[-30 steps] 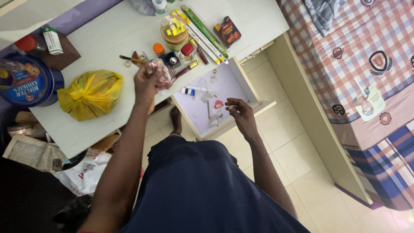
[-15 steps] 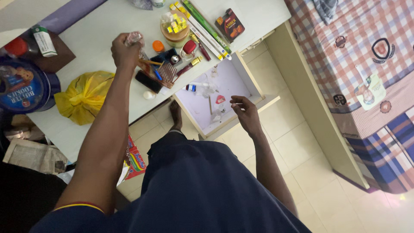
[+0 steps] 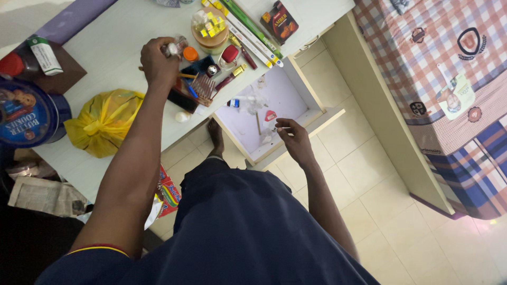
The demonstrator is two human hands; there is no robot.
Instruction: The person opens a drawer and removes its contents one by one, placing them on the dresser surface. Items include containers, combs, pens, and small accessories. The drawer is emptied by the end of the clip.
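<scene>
My left hand [image 3: 156, 60] is over the white desk [image 3: 121, 31], closed on a small crumpled clear packet [image 3: 174, 47] next to an orange cap [image 3: 190, 53]. Just below it lie a brown comb [image 3: 203, 87], a black flat item [image 3: 182, 100] and a small white ball [image 3: 182, 116]. My right hand [image 3: 293, 141] hovers at the front rim of the open drawer [image 3: 285, 95], pinching a thin white stick [image 3: 283, 128]. Inside the drawer lie a few small items and clear wrappers [image 3: 252, 104].
A yellow plastic bag [image 3: 103, 121] and a blue round cookie tin [image 3: 24, 113] sit at the desk's left. Long boxes [image 3: 248, 29], a round jar [image 3: 211, 34] and a small dark box [image 3: 278, 22] lie at the back. A bed with a checked cover [image 3: 443, 63] stands at right.
My left hand carried the packet from above the comb to the back left, then down beside the orange cap. My right hand closed on a thin stick at the drawer's rim.
</scene>
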